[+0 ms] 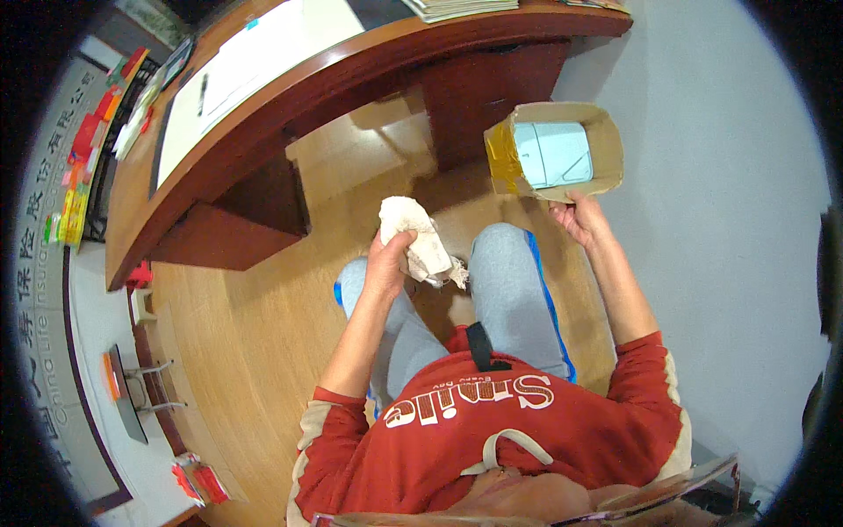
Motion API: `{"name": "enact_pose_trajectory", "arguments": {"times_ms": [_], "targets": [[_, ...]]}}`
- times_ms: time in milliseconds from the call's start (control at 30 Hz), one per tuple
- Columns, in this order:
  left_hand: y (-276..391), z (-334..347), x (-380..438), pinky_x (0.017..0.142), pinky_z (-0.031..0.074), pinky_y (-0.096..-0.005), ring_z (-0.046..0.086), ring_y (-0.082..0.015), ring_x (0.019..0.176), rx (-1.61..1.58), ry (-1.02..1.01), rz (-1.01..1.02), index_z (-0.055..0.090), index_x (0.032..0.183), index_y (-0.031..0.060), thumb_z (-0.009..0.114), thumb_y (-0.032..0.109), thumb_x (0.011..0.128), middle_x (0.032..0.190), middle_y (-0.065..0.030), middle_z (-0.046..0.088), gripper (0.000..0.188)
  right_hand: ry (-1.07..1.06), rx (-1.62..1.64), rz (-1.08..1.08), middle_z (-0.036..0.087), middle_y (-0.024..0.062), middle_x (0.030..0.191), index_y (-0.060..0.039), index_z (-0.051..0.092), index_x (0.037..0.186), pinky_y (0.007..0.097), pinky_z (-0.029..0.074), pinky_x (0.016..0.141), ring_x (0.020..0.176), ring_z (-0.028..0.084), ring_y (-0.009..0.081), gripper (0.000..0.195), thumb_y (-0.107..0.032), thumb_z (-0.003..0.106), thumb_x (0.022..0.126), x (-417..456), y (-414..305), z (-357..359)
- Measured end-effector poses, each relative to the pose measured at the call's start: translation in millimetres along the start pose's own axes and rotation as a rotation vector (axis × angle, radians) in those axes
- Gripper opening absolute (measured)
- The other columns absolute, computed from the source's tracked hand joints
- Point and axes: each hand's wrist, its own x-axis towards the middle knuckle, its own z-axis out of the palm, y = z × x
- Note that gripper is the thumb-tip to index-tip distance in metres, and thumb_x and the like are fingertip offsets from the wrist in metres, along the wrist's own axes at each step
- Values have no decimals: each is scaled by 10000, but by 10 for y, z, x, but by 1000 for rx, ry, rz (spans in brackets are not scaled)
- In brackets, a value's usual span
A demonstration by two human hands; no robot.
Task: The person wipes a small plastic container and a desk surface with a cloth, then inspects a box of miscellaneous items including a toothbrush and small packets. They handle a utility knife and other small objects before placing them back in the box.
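My left hand [387, 267] grips a folded off-white cloth [418, 234] with a frayed lower edge, the thumb pressed on top. The cloth hangs in front of my knees. Out to the right, my right hand [578, 222] pinches the near rim of an open cardboard box [604, 148]. Brown packing tape [504, 158] covers the box's left side. Inside it lies a pale blue flat object [553, 155] with line-like creases or seams; what it is cannot be told.
A curved wooden desk [316, 79] arches ahead, bearing papers [263, 62], a pen [203, 94] and a stack of booklets [454, 6]. A grey wall [711, 197] stands close on the right. To the left are a low stand [128, 392] and a red packet [201, 481] on the wooden floor [230, 342].
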Motion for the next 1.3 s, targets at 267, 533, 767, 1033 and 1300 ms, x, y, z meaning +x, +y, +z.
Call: {"name": "enact_pose_trajectory", "arguments": {"times_ms": [267,533,767,1033,1300], "targets": [[373,-444,-977,913,502,-393,609,-249,1031,-36,50,217,487,1239,-13,609,120,814,1130,-126,607,461,-213,-408,67,632,165,899,80,465,1143,282,561,541,620,628,194,279,-128,425,961,-769,-173,972],[208,-1101,-1508,913,494,-383,596,-242,1045,-135,308,218,471,1253,-5,623,138,808,1136,-120,596,492,-482,-935,113,648,111,852,22,581,1026,305,504,518,619,615,173,244,-168,486,905,-529,480,1200],[150,-1162,-1685,914,499,-399,605,-251,1041,-147,374,229,471,1251,-15,626,124,805,1127,-126,603,493,-732,-1236,-4,617,89,629,29,572,888,304,481,461,445,571,170,230,-147,425,899,-593,882,1399],[32,-1242,-1697,899,513,-405,621,-249,1011,-167,476,210,497,1226,-15,631,147,812,1095,-124,620,464,-810,-1330,-18,621,124,606,41,564,855,350,498,503,462,598,193,241,-147,418,895,-616,1030,1544],[57,-1270,-1757,888,511,-390,620,-260,1017,-200,398,161,481,1250,-28,631,147,796,1118,-152,620,509,-656,-1669,-672,643,189,799,7,601,944,403,506,654,719,633,329,248,-233,587,882,-749,883,1662]]}}
